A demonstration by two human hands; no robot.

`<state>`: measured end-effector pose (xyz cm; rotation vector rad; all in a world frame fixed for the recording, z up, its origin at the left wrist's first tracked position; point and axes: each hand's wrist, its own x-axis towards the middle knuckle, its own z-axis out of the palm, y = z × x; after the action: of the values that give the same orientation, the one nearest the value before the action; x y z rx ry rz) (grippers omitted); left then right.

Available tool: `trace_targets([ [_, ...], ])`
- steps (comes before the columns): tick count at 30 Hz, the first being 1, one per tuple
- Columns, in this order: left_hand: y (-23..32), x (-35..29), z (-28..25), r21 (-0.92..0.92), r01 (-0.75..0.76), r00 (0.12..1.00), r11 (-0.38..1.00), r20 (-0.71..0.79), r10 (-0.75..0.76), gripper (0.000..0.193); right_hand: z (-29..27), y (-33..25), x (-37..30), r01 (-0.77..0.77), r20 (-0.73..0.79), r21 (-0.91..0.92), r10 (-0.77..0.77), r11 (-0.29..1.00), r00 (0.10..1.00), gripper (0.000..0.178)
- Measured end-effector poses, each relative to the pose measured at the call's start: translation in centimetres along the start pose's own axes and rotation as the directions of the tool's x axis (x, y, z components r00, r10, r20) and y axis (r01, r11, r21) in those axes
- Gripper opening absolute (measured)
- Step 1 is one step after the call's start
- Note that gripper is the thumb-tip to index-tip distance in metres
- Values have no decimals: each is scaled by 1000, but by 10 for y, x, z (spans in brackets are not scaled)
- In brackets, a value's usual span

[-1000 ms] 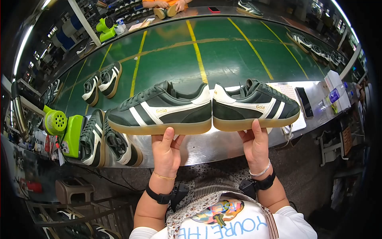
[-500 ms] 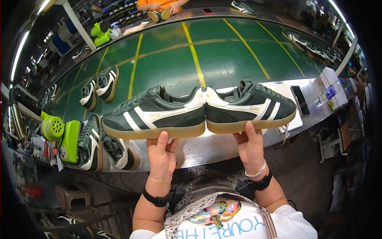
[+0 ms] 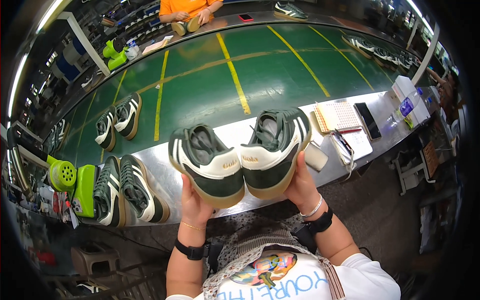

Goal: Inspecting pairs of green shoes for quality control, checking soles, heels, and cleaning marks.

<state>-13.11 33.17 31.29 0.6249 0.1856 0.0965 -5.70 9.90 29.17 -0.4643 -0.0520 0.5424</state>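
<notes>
Two dark green sneakers with white heel patches and gum soles are held up side by side, heels toward me. My left hand [image 3: 196,204] is closed round the sole of the left sneaker [image 3: 212,172], its thumb along the outer side. The right sneaker [image 3: 270,162] is gripped by my right hand [image 3: 301,186], with the thumb up its outer side. At the heels the shoes almost touch. Fingers under the soles are mostly hidden. Below the shoes lies the metal bench edge [image 3: 175,197].
Another sneaker pair [image 3: 142,190] stands at bench left beside a green machine [image 3: 86,192]. A green conveyor belt [image 3: 200,95] carries more sneakers [image 3: 127,115]. Bench right holds a notebook [image 3: 337,117], pens, a phone [image 3: 367,121] and a bottle [image 3: 407,106]. Across the belt, a person [image 3: 187,7] handles shoes.
Both sneakers have turned from showing their sides to showing their heels and openings, toes now pointing away. My hands have shifted to their outer sides. The notebook has come into fuller view.
</notes>
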Motion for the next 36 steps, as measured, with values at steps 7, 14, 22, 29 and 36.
trace_targets([
  [7, -15, 15, -44, 928, -16, 964, 372, -85, 252, 43, -42, 18, 18, 87, 68, -996, -375, 33, 924, 38],
  [14, -12, 13, 14, 733, 153, 973, 663, -228, 28, 63, -12, 15, 19, -62, -162, -883, -176, 466, 971, 58],
  [22, 5, -1, 34, 954, -248, 915, -171, 288, 283, 75, 35, -12, 1, 177, 172, -984, -325, -15, 930, 65],
  [29, 22, 1, 36, 883, -167, 969, -439, 228, 90, 77, 35, -22, -7, 263, 343, -824, -72, -503, 936, 67],
  [36, 29, 29, 8, 947, 213, 977, 241, -199, -83, 65, -11, -49, 21, -281, -222, -873, 188, 399, 957, 64],
])
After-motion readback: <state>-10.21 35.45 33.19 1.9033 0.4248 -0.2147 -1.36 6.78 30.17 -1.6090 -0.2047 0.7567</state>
